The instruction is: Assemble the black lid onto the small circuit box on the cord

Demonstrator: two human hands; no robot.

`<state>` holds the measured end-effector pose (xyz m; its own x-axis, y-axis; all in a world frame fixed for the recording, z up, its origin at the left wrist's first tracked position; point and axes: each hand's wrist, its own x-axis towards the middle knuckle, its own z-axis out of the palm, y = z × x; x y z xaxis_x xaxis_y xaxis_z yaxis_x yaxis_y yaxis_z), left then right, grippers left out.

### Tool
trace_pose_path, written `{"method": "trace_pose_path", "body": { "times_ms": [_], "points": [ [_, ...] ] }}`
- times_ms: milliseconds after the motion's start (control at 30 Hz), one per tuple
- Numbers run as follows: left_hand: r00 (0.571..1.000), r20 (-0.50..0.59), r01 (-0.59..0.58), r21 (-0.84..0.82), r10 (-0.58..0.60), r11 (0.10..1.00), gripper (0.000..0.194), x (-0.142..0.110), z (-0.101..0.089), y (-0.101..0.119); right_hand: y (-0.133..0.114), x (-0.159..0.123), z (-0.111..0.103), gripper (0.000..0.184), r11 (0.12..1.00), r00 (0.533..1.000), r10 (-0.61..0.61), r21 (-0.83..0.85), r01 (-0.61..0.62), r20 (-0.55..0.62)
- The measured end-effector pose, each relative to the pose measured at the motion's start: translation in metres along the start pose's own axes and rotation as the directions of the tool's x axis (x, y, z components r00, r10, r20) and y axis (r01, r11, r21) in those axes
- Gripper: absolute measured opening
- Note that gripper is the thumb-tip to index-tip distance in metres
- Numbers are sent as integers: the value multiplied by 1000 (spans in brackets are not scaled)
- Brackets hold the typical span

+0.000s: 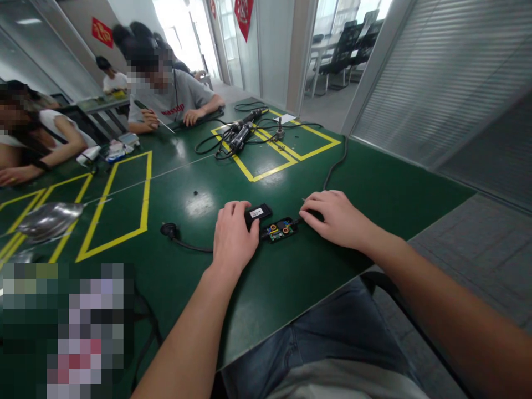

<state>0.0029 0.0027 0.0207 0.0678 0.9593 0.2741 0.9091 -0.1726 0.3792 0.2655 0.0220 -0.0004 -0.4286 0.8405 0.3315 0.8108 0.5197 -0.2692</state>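
Observation:
An opened black casing with a circuit board (282, 229) in it lies on the green table in front of me. Its board carries copper-coloured coils and small coloured parts. Just behind it is a black casing cover (260, 212) with a white label; the thumb and fingers of my left hand (235, 235) close round its left end. A black cable with a plug (168, 230) comes out from under that hand to the left. At the casing's right end, my right hand (336, 219) has its fingers closed on the black cord (300, 220); the fingers partly hide it.
Farther back lie black handheld tools (243, 133) with tangled cables and a small metal part (280, 130). Yellow tape (145, 205) marks the table. A shiny metal bowl-like object (50, 220) is at the left. Across the table, a person (178, 94) holds a thin tool.

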Motion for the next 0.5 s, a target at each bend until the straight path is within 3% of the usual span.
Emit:
{"method": "trace_pose_path", "body": {
  "times_ms": [67,167,267,500],
  "points": [
    [1000,4,7,107,-7,994,16,-2,-6,3,5,7,-1,34,1000,999,-5,-11,5,43],
    [988,156,-36,245,-2,969,44,-4,-12,9,6,13,2,40,999,997,-15,-50,18,73],
    [965,263,-83,311,-2,947,51,-6,-13,13,1,15,6,44,995,997,-13,-101,20,72],
    [958,284,-83,360,-25,929,54,-6,-9,17,-6,18,7,47,985,998,17,-171,-6,61]
  ]
}}
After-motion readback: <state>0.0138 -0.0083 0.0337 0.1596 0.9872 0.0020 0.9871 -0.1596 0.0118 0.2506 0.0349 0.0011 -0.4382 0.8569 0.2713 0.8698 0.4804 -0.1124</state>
